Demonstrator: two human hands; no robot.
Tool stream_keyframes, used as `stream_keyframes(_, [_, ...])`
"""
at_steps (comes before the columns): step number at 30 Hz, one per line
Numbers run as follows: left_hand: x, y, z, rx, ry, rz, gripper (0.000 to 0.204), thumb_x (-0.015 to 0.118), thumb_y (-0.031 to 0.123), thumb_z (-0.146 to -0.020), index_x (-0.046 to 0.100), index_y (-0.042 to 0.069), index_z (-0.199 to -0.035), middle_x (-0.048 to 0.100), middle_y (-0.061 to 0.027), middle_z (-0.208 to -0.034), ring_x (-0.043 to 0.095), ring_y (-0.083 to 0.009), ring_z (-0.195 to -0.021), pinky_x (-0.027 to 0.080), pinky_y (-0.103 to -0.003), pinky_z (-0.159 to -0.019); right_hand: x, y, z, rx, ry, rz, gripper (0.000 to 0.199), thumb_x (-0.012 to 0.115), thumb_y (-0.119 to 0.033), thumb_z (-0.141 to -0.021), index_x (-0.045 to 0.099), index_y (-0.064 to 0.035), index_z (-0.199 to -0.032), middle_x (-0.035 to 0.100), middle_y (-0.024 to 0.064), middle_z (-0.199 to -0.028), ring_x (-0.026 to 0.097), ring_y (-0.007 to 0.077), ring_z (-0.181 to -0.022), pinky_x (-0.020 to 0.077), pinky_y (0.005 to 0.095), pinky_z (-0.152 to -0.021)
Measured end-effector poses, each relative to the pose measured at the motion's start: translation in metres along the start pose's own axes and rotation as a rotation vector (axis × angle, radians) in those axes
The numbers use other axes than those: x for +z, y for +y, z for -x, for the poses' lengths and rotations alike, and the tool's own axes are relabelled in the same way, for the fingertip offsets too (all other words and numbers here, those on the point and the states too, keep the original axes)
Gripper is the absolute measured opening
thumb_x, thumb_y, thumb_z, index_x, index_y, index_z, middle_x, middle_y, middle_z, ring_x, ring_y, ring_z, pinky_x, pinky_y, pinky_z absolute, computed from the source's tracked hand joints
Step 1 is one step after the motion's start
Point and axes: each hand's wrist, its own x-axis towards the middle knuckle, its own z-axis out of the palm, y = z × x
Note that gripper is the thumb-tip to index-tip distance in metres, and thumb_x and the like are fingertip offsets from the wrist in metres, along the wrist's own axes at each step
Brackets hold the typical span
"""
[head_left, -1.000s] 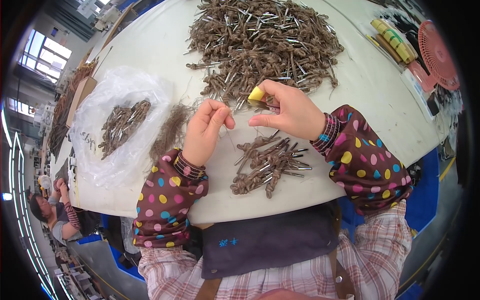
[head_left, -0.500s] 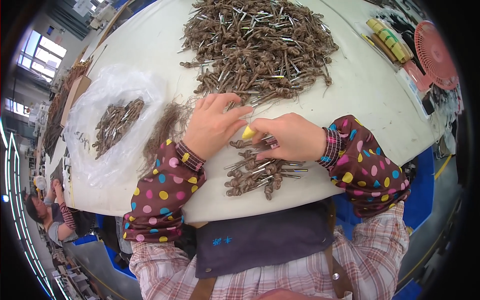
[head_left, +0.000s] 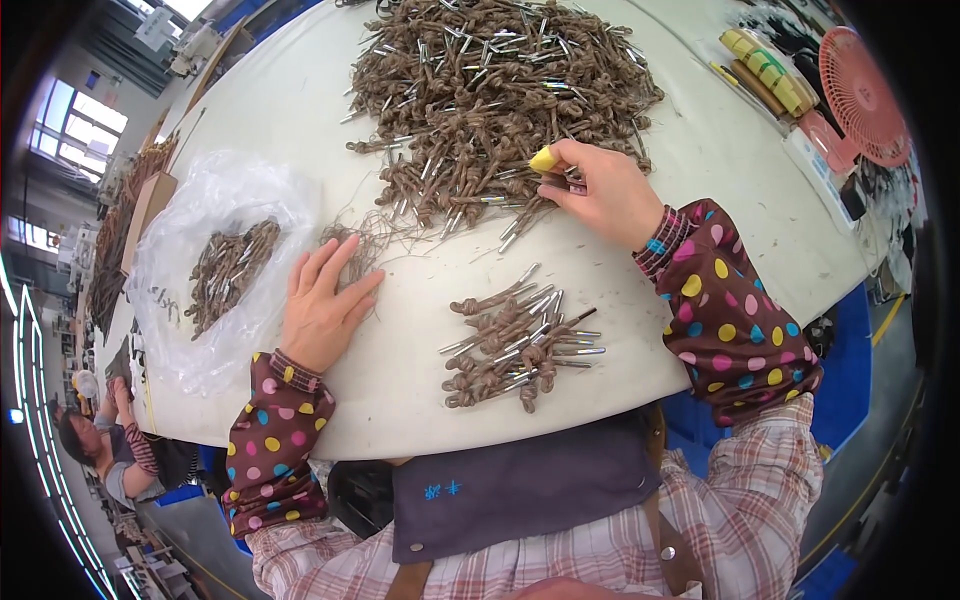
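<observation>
Whereas both hands were bunched together over the small pile half a second ago, they are now apart. Right hand [head_left: 608,192] has gone up to the near edge of the big heap of knotted brown cords with metal tips [head_left: 500,95]; thumb and fingers are curled in a pinch on one or two cords at the heap's edge, a yellow cap [head_left: 543,158] on the forefinger. Whether the cord is lifted clear of the heap cannot be told. Left hand [head_left: 325,305] has slid left and lies flat and open on the table [head_left: 300,100], palm down, fingers spread, holding nothing; fingertips touch a loose tangle of thin fibres [head_left: 362,238].

Small pile of cords [head_left: 520,340] lies untouched between the hands, near the table's front edge, tips pointing right. Judgement: last piece is set down, a fresh one is being picked.

Further left: clear plastic bag [head_left: 215,250] holding another batch of cords. Far right: pink fan [head_left: 862,95].
</observation>
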Motion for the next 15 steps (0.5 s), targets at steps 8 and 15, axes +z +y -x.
stream_keyframes(8, [0.004,0.045,-0.082,-0.102,0.247,0.177,0.023,0.068,0.012,-0.077,0.065,0.012,-0.099,0.054,-0.0048,-0.107,0.051,-0.0247,-0.099,0.039,-0.039,-0.085,0.013,-0.011,0.005,-0.102,0.084,-0.022,0.025,0.068,-0.017,-0.079,0.058,-0.0059,-0.099,0.064,0.0079,-0.091,0.063,0.0241,-0.077,0.0495,0.0311,-0.066])
stream_keyframes(15, [0.026,0.029,-0.094,-0.03,0.272,0.095,0.019,0.07,0.013,-0.074,0.066,0.013,-0.092,0.055,-0.0013,-0.105,0.051,-0.0228,-0.098,0.036,-0.037,-0.088,0.008,-0.019,0.013,-0.128,0.098,-0.024,0.026,0.068,-0.012,-0.077,0.058,-0.0045,-0.1,0.063,0.0087,-0.093,0.063,0.025,-0.081,0.0502,0.0309,-0.068])
